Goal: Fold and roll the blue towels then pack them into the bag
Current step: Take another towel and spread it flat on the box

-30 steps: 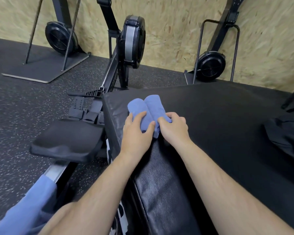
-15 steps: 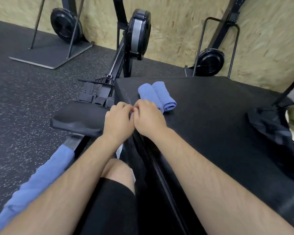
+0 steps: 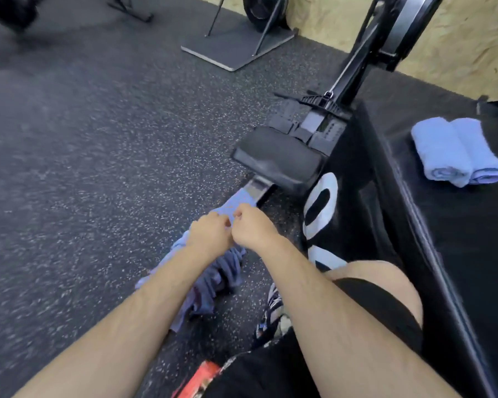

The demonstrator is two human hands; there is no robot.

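Head view: left hand (image 3: 210,234) and right hand (image 3: 253,225), fingers curled, pinch the crumpled blue towel (image 3: 214,281) beneath them.

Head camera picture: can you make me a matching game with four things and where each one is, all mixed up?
Things:
1. rolled towels
2. loose towel
3. black seat
4. grey floor plate

Places:
A. far off, near the wall
B. on the rowing rail, beside the black box
C. on top of the black box
D. bunched low over the speckled floor, beneath the left hand and right hand

Pairs: 1-C, 2-D, 3-B, 4-A.
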